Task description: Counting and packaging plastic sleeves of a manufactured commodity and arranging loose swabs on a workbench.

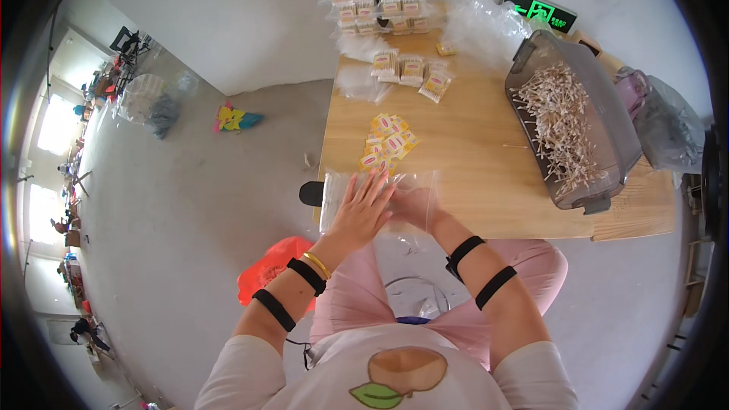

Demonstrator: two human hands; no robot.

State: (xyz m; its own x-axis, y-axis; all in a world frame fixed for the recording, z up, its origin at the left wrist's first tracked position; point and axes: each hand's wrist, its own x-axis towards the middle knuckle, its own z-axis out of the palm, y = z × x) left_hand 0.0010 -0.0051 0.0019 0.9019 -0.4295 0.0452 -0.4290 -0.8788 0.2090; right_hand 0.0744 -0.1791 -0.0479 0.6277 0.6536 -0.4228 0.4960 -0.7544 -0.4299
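Two hands (pixel 361 208) (pixel 414 206), four black bands (pixel 307 277), one gray tub (pixel 619 125)
One gold bracelet (pixel 317 264), one red bag (pixel 272 267) on the left, one green sign (pixel 539 12) far right, one loose cotton swab (pixel 515 146). The yellow cards (pixel 397 144) are too many to count.

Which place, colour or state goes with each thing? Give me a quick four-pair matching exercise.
Things:
1. Tub
2. Cards
3. Left hand
4. Wall sign

Matches:
A. Palm down over the clear bag
B. Lit green
C. Grey, holding loose swabs
D. Yellow and white, in a loose pile

Pairs: 1-C, 2-D, 3-A, 4-B.
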